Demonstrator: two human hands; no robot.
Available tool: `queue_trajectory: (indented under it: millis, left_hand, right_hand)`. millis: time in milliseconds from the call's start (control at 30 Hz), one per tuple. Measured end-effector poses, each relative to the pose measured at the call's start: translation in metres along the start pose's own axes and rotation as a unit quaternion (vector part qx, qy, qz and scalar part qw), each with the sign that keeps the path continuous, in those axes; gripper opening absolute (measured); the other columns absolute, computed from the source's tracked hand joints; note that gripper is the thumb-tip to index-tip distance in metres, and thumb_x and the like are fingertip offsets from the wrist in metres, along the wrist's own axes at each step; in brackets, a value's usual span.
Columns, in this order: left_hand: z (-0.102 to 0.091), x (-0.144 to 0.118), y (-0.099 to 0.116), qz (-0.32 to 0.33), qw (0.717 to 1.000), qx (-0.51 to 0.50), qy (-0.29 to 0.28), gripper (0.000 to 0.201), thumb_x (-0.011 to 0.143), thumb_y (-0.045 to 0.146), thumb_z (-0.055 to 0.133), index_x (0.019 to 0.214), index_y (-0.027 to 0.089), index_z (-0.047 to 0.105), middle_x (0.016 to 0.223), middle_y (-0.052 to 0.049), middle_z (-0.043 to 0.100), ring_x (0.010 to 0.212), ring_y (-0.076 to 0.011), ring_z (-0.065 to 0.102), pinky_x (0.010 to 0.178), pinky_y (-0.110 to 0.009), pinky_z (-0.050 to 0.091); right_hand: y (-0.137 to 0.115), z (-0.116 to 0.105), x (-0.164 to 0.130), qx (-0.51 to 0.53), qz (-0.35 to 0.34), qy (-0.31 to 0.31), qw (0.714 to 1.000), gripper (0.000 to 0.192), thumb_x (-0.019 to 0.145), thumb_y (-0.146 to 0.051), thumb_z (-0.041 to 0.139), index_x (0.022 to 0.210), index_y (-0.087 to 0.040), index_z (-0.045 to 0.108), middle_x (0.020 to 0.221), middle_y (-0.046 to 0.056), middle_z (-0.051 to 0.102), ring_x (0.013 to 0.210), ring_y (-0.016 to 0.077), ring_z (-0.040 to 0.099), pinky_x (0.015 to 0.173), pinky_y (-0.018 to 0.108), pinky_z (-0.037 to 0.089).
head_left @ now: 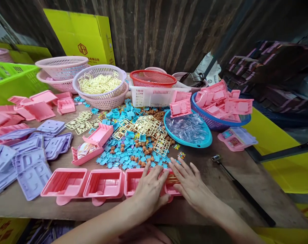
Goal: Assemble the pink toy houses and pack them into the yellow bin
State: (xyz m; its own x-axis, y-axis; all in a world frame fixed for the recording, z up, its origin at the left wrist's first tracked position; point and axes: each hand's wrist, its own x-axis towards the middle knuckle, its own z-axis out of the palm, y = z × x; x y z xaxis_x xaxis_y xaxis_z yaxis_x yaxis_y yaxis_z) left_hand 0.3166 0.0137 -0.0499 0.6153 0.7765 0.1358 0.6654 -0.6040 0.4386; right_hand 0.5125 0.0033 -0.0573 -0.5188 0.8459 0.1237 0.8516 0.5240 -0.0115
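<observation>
Both hands, left hand [149, 189] and right hand [191, 184], flat, fingers spread, ungrasping, atop pink tray [132, 181].

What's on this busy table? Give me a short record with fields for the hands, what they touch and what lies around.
left hand: left hand flat, fingers spread, on a pink tray
right hand: right hand flat on the neighbouring pink tray
row: two more pink trays to the left
behind hands: small blue parts, cream frames
left side: lilac inserts
right side: blue dish of clear pieces
surface: wooden table
</observation>
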Motion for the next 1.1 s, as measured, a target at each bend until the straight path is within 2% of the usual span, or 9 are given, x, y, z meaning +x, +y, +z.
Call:
queue_trajectory:
  millis: [133, 267, 433, 533, 600, 733, 900, 1000, 1100]
  left_hand:
    - [0.005, -0.003, 0.002, 0.002, 0.999, 0.049, 0.003, 0.056, 0.081, 0.042, 0.058, 0.131, 0.022, 0.043, 0.127, -0.013, 0.053, 0.122, -0.0272, 0.047, 0.108, -0.053, 0.029]
    - [0.003, -0.010, 0.003, 0.024, 0.997, 0.070, 0.014, 0.053, 0.086, 0.045, 0.049, 0.133, 0.023, 0.039, 0.135, -0.015, 0.046, 0.127, -0.0289, 0.041, 0.107, -0.055, 0.029]
    - [-0.023, -0.013, -0.005, 0.045, 0.997, 0.046, 0.039, 0.047, 0.090, 0.037, 0.045, 0.133, 0.021, 0.038, 0.134, -0.011, 0.047, 0.131, -0.0265, 0.036, 0.109, -0.055, 0.025]
    - [-0.044, -0.003, -0.029, 0.004, 0.998, 0.046, 0.035, 0.038, 0.089, 0.028, 0.046, 0.126, 0.020, 0.046, 0.123, -0.009, 0.056, 0.120, -0.0239, 0.048, 0.108, -0.050, 0.029]
    - [-0.059, 0.007, -0.058, -0.063, 0.996, 0.057, -0.003, 0.035, 0.087, 0.023, 0.049, 0.122, 0.018, 0.050, 0.115, -0.009, 0.060, 0.108, -0.0228, 0.055, 0.101, -0.044, 0.039]
    - [-0.089, 0.027, -0.121, -0.213, 0.969, 0.115, -0.050, 0.028, 0.084, 0.013, 0.046, 0.109, 0.012, 0.059, 0.106, -0.013, 0.063, 0.099, -0.0231, 0.059, 0.084, -0.033, 0.046]
    - [-0.111, 0.063, -0.165, -0.273, 0.950, 0.153, 0.021, 0.028, 0.086, 0.013, 0.038, 0.100, 0.011, 0.062, 0.105, -0.015, 0.063, 0.102, -0.0270, 0.054, 0.088, -0.041, 0.038]
    - [-0.109, 0.089, -0.177, -0.312, 0.936, 0.156, 0.054, 0.030, 0.088, 0.021, 0.038, 0.100, 0.007, 0.063, 0.110, -0.019, 0.060, 0.107, -0.0308, 0.050, 0.091, -0.043, 0.034]
    - [-0.103, 0.108, -0.187, -0.355, 0.924, 0.134, 0.053, 0.033, 0.085, 0.033, 0.050, 0.093, 0.006, 0.066, 0.110, -0.023, 0.059, 0.108, -0.0338, 0.050, 0.091, -0.042, 0.033]
  right_hand:
    - [0.002, 0.002, -0.004, 0.018, 0.007, -0.043, 0.999, 0.058, 0.095, -0.036, 0.031, 0.147, -0.028, 0.006, 0.149, 0.008, 0.028, 0.137, 0.0261, 0.024, 0.104, 0.052, 0.028]
    - [0.014, -0.005, 0.009, 0.100, -0.010, -0.052, 0.994, 0.051, 0.094, -0.037, 0.036, 0.143, -0.028, 0.026, 0.144, 0.007, 0.039, 0.134, 0.0244, 0.032, 0.103, 0.047, 0.035]
    - [0.043, 0.007, 0.068, 0.173, 0.055, 0.025, 0.983, 0.042, 0.088, -0.025, 0.044, 0.130, -0.019, 0.047, 0.126, 0.012, 0.055, 0.117, 0.0222, 0.053, 0.096, 0.040, 0.046]
    - [0.050, 0.018, 0.109, 0.102, -0.031, -0.029, 0.994, 0.051, 0.078, -0.005, 0.047, 0.127, -0.020, 0.049, 0.134, 0.013, 0.049, 0.124, 0.0241, 0.046, 0.098, 0.042, 0.044]
    - [0.050, 0.021, 0.129, 0.029, -0.090, -0.084, 0.992, 0.059, 0.072, 0.005, 0.043, 0.125, -0.020, 0.051, 0.139, 0.013, 0.043, 0.130, 0.0275, 0.038, 0.096, 0.046, 0.044]
    - [0.051, 0.019, 0.148, -0.043, -0.119, -0.133, 0.983, 0.056, 0.072, 0.007, 0.037, 0.121, -0.016, 0.053, 0.133, 0.017, 0.046, 0.125, 0.0304, 0.042, 0.082, 0.042, 0.050]
    - [0.055, 0.004, 0.157, 0.014, -0.134, -0.149, 0.980, 0.030, 0.073, 0.000, 0.045, 0.094, -0.016, 0.059, 0.107, 0.011, 0.057, 0.100, 0.0223, 0.053, 0.081, 0.034, 0.045]
    - [0.055, -0.012, 0.160, 0.085, -0.093, -0.182, 0.975, 0.015, 0.072, -0.003, 0.048, 0.072, -0.018, 0.051, 0.078, 0.003, 0.057, 0.075, 0.0163, 0.053, 0.069, 0.028, 0.041]
    - [0.055, -0.027, 0.160, 0.193, -0.053, -0.176, 0.964, 0.014, 0.076, -0.012, 0.048, 0.067, -0.020, 0.041, 0.065, -0.002, 0.050, 0.062, 0.0125, 0.046, 0.058, 0.023, 0.036]
